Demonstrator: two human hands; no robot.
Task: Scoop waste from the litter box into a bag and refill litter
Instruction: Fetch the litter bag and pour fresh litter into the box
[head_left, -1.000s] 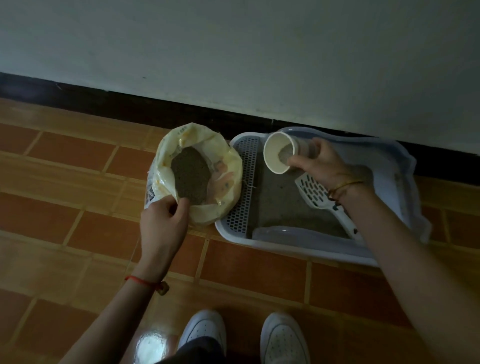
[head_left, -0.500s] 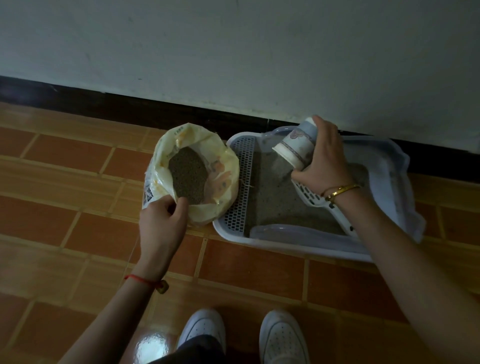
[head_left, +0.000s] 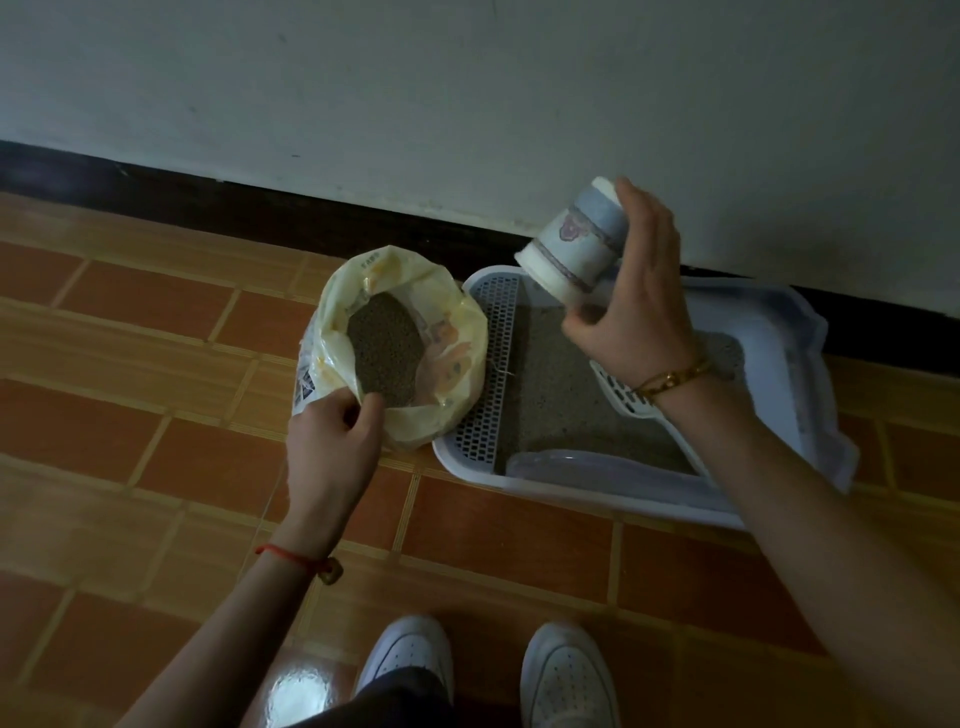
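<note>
While mouth-down over gritty litter (head_left: 545, 395), paper cup (head_left: 576, 249) in right grip (head_left: 639, 317); left grip (head_left: 332, 441) on crinkly bag rim (head_left: 470, 325).

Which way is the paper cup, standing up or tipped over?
Tipped over. The right hand holds the paper cup with its mouth slanting down toward the litter box and its bottom up. Cannot tell if any litter is inside.

Litter bag (head_left: 457, 332) mouth open upward, left hand (head_left: 332, 441) pinching near rim; litter box (head_left: 571, 493) touching bag's right side. Scoop (head_left: 618, 389) lies in box under right hand (head_left: 634, 306) holding tilted cup (head_left: 576, 249). Wall (head_left: 467, 104) close behind; floor (head_left: 156, 467) open in front
</note>
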